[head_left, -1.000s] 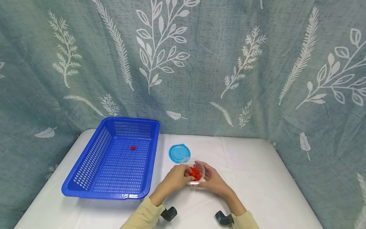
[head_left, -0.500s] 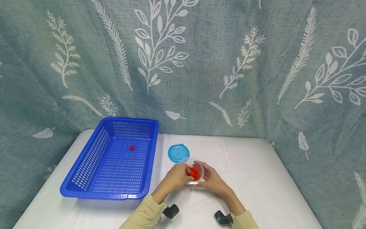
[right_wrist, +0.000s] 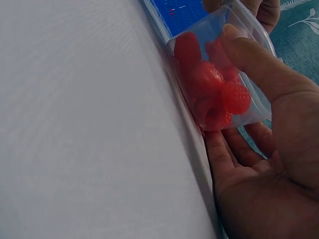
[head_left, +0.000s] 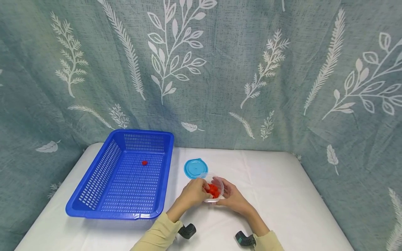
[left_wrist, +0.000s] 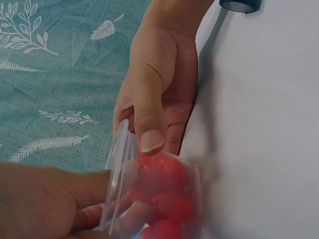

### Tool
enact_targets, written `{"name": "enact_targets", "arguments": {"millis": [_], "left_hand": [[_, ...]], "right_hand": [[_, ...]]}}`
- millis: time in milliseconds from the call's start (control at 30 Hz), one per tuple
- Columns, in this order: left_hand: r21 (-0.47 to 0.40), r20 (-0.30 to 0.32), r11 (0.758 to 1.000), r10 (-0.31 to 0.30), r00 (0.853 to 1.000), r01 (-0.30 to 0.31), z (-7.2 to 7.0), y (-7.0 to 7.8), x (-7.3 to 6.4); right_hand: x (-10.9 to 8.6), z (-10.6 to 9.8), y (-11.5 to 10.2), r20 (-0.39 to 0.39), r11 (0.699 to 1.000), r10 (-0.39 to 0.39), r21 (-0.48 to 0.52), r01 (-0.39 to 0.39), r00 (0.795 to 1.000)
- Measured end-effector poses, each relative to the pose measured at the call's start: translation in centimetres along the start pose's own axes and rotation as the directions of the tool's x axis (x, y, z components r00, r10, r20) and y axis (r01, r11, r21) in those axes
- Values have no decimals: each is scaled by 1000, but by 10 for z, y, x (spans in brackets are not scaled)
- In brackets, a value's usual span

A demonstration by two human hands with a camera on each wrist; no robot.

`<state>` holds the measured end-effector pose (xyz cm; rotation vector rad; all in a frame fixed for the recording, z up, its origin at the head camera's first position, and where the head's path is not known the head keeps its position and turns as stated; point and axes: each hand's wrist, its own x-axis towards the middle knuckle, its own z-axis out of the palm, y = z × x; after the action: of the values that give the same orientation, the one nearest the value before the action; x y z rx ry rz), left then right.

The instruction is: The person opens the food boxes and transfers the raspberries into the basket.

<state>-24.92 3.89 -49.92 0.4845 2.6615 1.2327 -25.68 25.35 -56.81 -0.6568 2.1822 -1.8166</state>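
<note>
A clear plastic tub (right_wrist: 183,104) holds several red raspberries (right_wrist: 205,75), tilted with its mouth toward the left hand. Gripping the tub from its right side is my right hand (head_left: 235,199), thumb and fingers around the wall. My left hand (head_left: 192,192) reaches into the mouth of the tub. Its thumb and finger appear to pinch a raspberry (left_wrist: 136,193), seen through the cloudy wall in the left wrist view; the wall and the fingers partly hide the hold. One raspberry (head_left: 144,162) lies in the blue basket (head_left: 170,167) on the left.
A round blue lid (head_left: 196,168) lies on the white tablecloth (head_left: 276,181) just behind the tub. The basket's raised rim stands left of the left forearm. A green leaf-patterned curtain (head_left: 220,76) hangs behind the table.
My left fingers work a little deeper among the raspberries, which shift slightly in the tub. The right hand keeps its grip in the same place.
</note>
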Motion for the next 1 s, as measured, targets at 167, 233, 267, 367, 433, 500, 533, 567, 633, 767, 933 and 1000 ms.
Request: {"name": "enact_targets", "arguments": {"millis": [167, 233, 267, 367, 433, 500, 533, 567, 633, 767, 933, 1000], "left_hand": [[-20, 3, 999, 25, 1000, -25, 2, -3, 0], [-21, -4, 999, 37, 999, -37, 3, -4, -1], [-15, -9, 999, 43, 999, -43, 3, -5, -2], [2, -27, 997, 79, 996, -79, 4, -7, -3], [21, -39, 995, 101, 994, -100, 5, -8, -4], [35, -52, 992, 125, 991, -124, 6, -9, -6], [38, -61, 991, 133, 989, -131, 7, -9, -6], [40, -69, 990, 139, 988, -136, 7, -10, -6], [36, -85, 990, 138, 987, -135, 8, -11, -7], [28, -107, 993, 118, 987, -115, 10, -13, -8], [60, -61, 993, 108, 992, -104, 7, -12, -6], [63, -25, 993, 100, 995, -99, 5, -12, -5]], "right_hand": [[0, -1, 2, 2, 1000, -3, 5, 3, 1000], [0, -1, 2, 0, 1000, 2, 5, -2, 1000], [0, -1, 1, 0, 1000, 5, 5, -5, 1000], [0, -1, 0, 2, 1000, 14, 11, -14, 1000], [0, 0, 0, 0, 1000, 22, 16, -22, 1000], [0, 0, 0, -5, 999, 28, 18, -28, 1000], [0, 0, 0, -6, 999, 28, 21, -28, 1000], [0, 0, 0, -9, 999, 28, 23, -28, 1000], [0, 0, 0, -8, 999, 28, 24, -28, 1000], [0, 0, 2, -3, 999, 23, 29, -23, 1000], [1, -1, 2, 3, 1000, 10, 29, -10, 1000], [1, -1, 3, 5, 1000, 4, 30, -4, 1000]]}}
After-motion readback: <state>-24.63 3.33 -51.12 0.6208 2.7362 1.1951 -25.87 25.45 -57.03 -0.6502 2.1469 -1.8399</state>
